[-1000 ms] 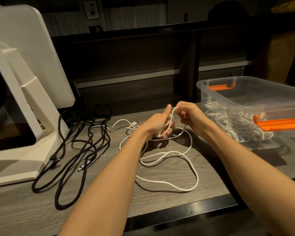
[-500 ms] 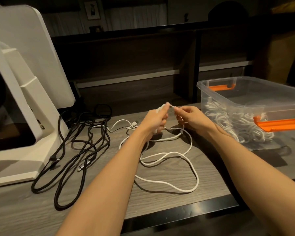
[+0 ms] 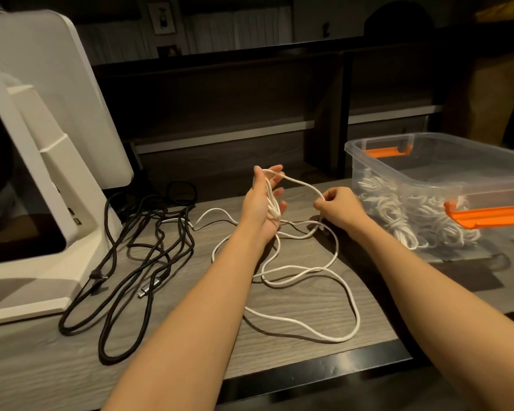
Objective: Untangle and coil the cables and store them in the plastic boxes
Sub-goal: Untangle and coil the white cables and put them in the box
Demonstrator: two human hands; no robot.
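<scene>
Over grey wooden desk [image 3: 72, 366], white cable [image 3: 297, 277] looped across spread left fingers [image 3: 275, 170], pinched by right fingers [image 3: 319, 204].

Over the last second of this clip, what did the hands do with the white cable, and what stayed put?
The left hand opened from a closed grip; the white cable loops now hang over its spread fingers. The right hand drew away to the right, pinching a strand and pulling out a loop between the hands. The black cables, the plastic box and the white stand did not move.

Bare forearms — no sleeves, rings or watch
</scene>
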